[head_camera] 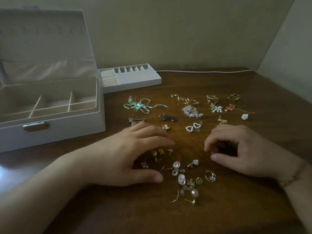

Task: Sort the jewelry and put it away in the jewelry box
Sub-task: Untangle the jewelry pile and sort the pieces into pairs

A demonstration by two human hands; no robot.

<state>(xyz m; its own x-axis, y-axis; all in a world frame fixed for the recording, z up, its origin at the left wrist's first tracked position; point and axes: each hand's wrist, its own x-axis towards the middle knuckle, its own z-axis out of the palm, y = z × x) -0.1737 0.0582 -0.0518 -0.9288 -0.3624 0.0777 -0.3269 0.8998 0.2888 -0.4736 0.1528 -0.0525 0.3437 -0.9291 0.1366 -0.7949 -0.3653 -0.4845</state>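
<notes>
A white jewelry box (50,125) stands open at the left, its divided compartments bare. Its removable tray (135,80) sits on the table to the right of it. Several earrings and rings lie spread over the dark wooden table (185,220): a mint ribbon bow (138,105), white flower earrings (191,111), pearl heart earrings (194,127). A mixed pile of gold and pearl pieces (184,174) lies between my hands. My left hand (135,154) hovers over small gold pieces, fingers relaxed. My right hand (239,149) pinches a tiny earring between thumb and fingertips.
A white cable (202,71) runs along the table's back edge by the wall. Walls close in at the back and right. A bracelet (293,176) circles my right wrist.
</notes>
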